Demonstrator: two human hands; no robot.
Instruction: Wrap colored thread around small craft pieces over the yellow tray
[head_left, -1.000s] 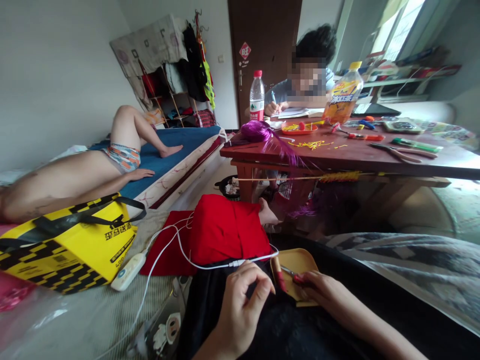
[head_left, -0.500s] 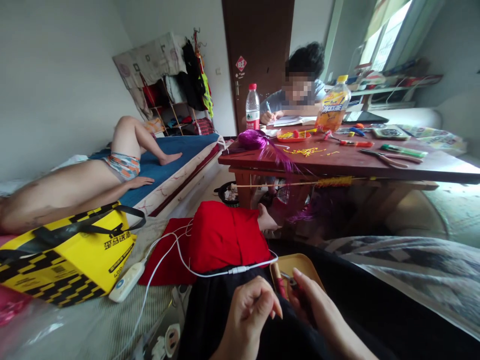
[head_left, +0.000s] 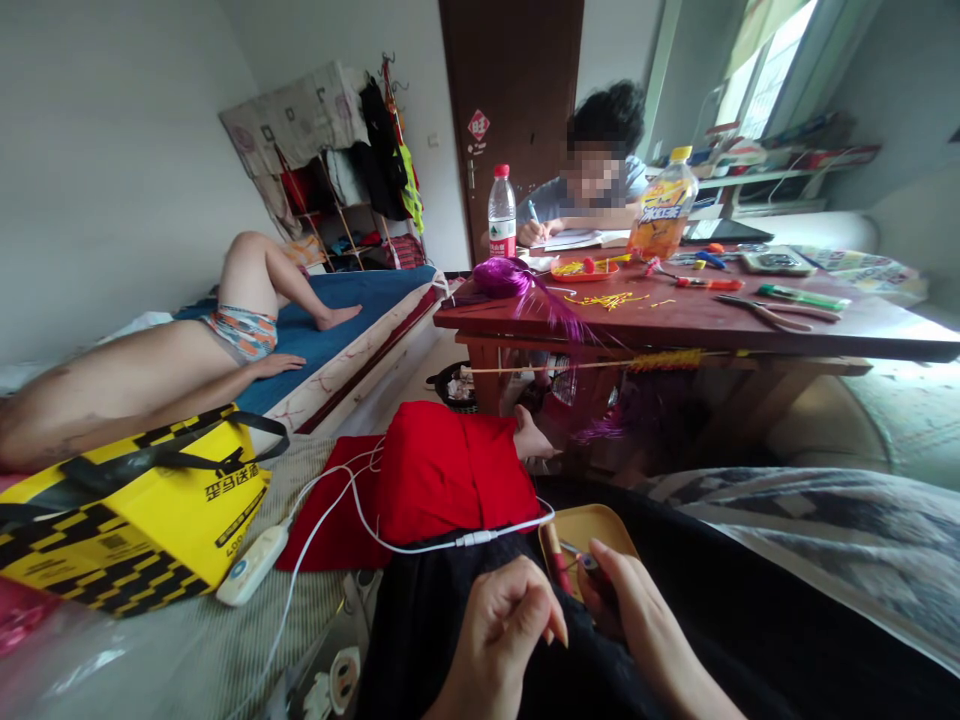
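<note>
My left hand (head_left: pixel 510 625) is closed in front of my lap, thumb against curled fingers; what it pinches, if anything, is hidden. Close by on its right, my right hand (head_left: pixel 637 610) wraps round a small dark-handled tool (head_left: pixel 591 566) with a metal tip, its exact kind unclear. Past the hands a yellow tray (head_left: pixel 604 525) rests on the black cloth (head_left: pixel 675 540) over my lap. A stick-like piece, wood-coloured and red (head_left: pixel 556 555), leans in the tray beside the tool. Red fabric (head_left: pixel 457 470) lies beyond, with a white cable (head_left: pixel 420 550) across it.
A red-brown table (head_left: pixel 750 330) carries pliers (head_left: pixel 780 312), bottles, purple strands (head_left: pixel 510 280), yellow bits and a glue tube. Someone writes (head_left: pixel 607 190) behind it. Another person lies on the bed (head_left: pixel 345 300) at left, behind a yellow bag (head_left: pixel 172 520) and a power strip (head_left: pixel 255 565).
Both hands stay almost in place. The right hand and its tool have turned slightly, and the whole view has shifted a little.
</note>
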